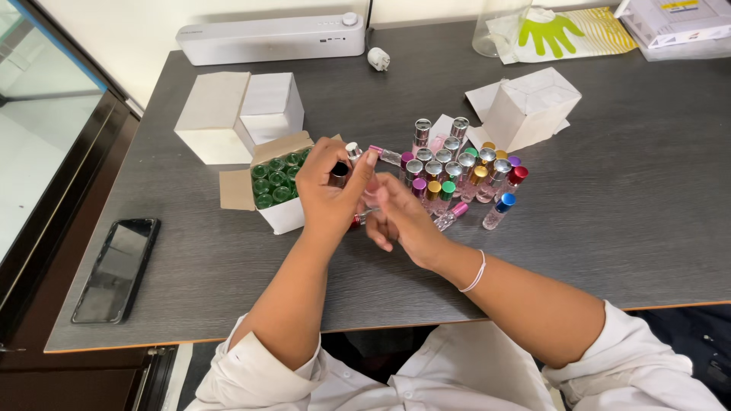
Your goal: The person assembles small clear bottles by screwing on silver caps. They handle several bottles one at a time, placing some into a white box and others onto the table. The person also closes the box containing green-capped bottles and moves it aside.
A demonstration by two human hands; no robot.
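Note:
My left hand (pixel 329 190) is closed around a small glass vial with a dark cap (pixel 339 174), just right of an open white box of green-capped vials (pixel 276 183). My right hand (pixel 402 218) sits against it, fingers curled near a small red-capped vial (pixel 358 221); whether it grips that vial is unclear. A cluster of small clear roll-on bottles (pixel 457 171) with silver, gold, pink, green, red and blue caps stands right of my hands. One silver-capped vial (pixel 353 150) and one pink-capped vial (pixel 381 153) show just above my left hand.
A black phone (pixel 117 268) lies near the left front edge of the grey table (pixel 594 221). Two closed white boxes (pixel 240 114) stand behind the open one, another white box (pixel 529 106) at the right. A white bar-shaped device (pixel 270 38) and a glove packet (pixel 567 34) lie at the back.

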